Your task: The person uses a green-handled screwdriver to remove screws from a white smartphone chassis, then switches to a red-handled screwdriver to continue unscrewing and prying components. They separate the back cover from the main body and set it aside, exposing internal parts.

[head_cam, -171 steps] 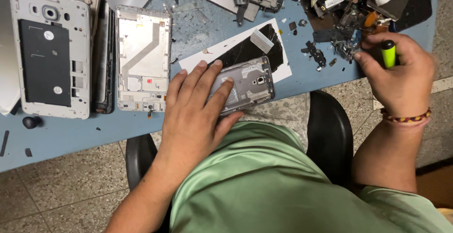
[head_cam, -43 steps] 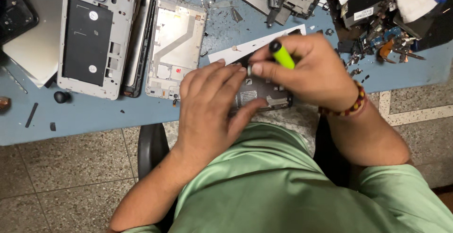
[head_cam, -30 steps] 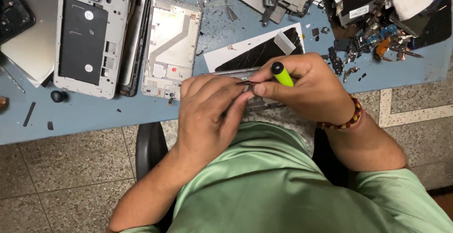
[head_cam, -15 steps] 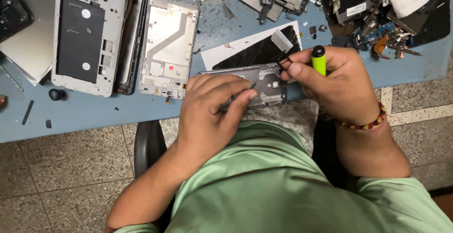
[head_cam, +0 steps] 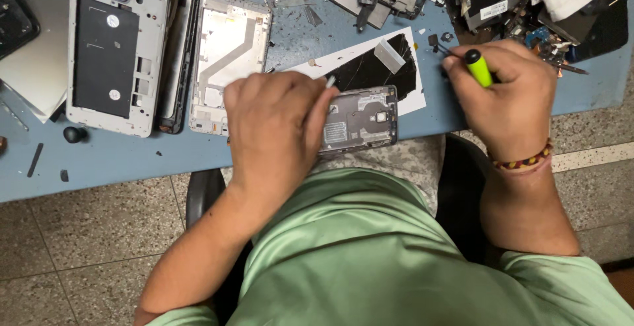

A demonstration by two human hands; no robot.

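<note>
Left hand lies flat, fingers together, pressing down on the near end of a grey phone frame at the front edge of the blue bench. Right hand is off to the side, well apart from the frame, fingers closed round a green-handled screwdriver with its tip toward small loose parts near a heap of boards. Frame rests partly on a white sheet carrying a cracked black panel. Its inner side is exposed, back cover already off; metal shield plate looks still fitted. Screws too small to tell. Two stripped white frames lie to the left. Judged: teardown partly done, inner parts left.
</note>
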